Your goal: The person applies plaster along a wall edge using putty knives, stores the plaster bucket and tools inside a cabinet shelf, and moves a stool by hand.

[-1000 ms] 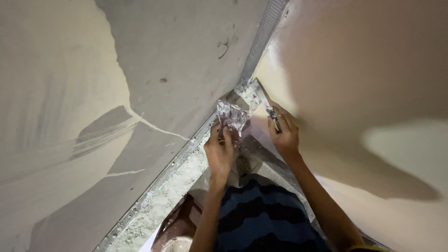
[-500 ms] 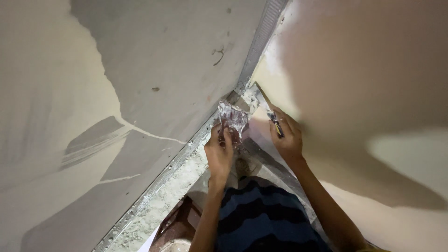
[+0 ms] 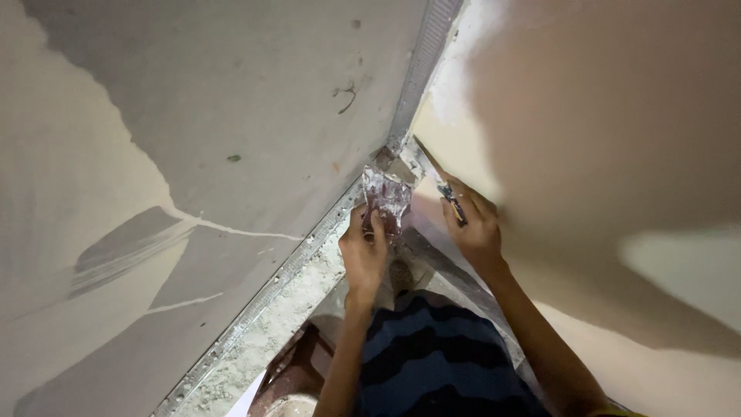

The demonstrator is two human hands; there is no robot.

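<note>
Both hands stay raised at the corner where two plastered walls meet, barely shifted from a moment ago. Left hand (image 3: pixel 366 251) is closed around a putty-smeared scraper (image 3: pixel 387 199), its wide blade up and sitting where it was before. Right hand (image 3: pixel 475 232) grips a narrow putty knife (image 3: pixel 434 174) whose blade now lies flatter against the cream wall (image 3: pixel 617 139), just beside the metal corner bead (image 3: pixel 421 69). Below, near the striped shirt (image 3: pixel 440 355), a bucket rim (image 3: pixel 289 405) shows; I cannot tell its contents. Beyond, the grey wall (image 3: pixel 231 100) carries smoothed filler.
</note>
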